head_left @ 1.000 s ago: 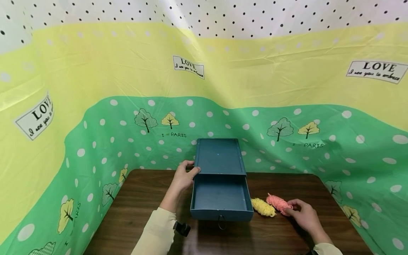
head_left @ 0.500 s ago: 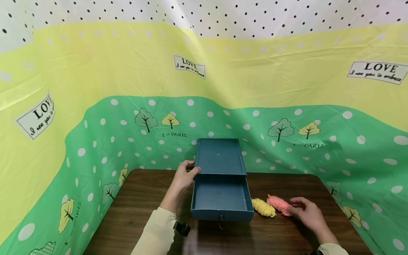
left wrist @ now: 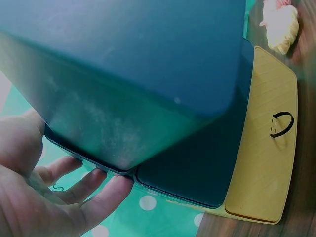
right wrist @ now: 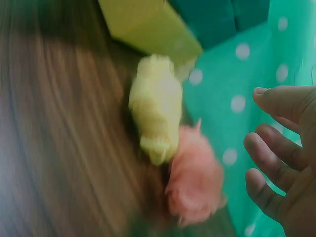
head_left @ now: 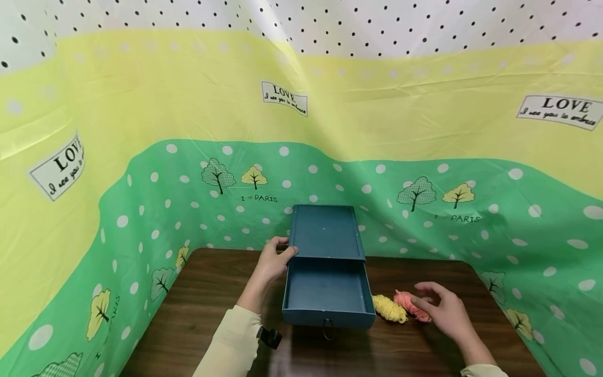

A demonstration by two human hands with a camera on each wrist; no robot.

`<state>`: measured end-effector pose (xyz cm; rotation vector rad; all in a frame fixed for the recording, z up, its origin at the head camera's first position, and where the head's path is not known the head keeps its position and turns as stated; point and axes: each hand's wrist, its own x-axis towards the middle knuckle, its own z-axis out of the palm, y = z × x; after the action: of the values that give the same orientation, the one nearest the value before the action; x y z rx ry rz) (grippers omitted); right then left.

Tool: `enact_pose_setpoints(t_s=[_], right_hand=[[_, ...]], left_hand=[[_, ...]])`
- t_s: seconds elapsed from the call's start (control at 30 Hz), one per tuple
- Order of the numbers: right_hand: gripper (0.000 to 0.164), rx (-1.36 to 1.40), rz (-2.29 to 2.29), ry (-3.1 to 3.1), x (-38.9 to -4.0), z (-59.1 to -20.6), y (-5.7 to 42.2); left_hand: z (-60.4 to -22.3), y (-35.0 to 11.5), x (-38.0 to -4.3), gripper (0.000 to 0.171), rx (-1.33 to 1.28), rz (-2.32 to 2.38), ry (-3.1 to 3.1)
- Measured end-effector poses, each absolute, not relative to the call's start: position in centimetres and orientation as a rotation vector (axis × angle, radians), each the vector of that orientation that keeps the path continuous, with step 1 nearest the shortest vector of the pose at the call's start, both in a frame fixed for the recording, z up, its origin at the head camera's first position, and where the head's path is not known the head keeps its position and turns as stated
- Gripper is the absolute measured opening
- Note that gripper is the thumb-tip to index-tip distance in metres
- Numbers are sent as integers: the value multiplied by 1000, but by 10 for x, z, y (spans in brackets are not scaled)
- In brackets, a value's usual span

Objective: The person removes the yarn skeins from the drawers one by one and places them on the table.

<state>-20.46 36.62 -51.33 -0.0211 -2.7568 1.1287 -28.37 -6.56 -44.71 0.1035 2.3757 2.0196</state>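
Observation:
A blue drawer box (head_left: 325, 230) stands near the back of the table with its drawer (head_left: 327, 293) pulled out toward me; the drawer's inside looks bare. A thin dark loop (head_left: 328, 329) hangs from the drawer front. My left hand (head_left: 270, 262) grips the box's left side, thumb by the top edge and fingers (left wrist: 111, 195) against the side. Right of the drawer lie a yellow yarn skein (head_left: 390, 308) and a pink yarn skein (head_left: 411, 305), side by side. My right hand (head_left: 446, 310) hovers just above and right of the pink skein, fingers loosely bent, holding nothing.
The dark wooden table (head_left: 212, 314) carries the box and skeins. A green, yellow and white printed cloth (head_left: 235, 220) hangs close behind the box and along both sides. In the left wrist view the drawer front (left wrist: 266, 133) looks yellowish.
My right hand has let go of the pink skein's right end and lifted slightly off it. The left hand, box and open drawer stay put.

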Motion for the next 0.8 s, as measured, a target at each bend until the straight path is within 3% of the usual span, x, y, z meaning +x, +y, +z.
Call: enact_pose_setpoints(t_s=[0.3,0.8], right_hand=[[31,172,1147,-2597,-198,-484,326],[28,323,1189,-2525,-174,-445,286]], left_hand=[[-445,-65,-282,49,103,2018,2382],[-445,-66,-284,49,108,2010,2392]])
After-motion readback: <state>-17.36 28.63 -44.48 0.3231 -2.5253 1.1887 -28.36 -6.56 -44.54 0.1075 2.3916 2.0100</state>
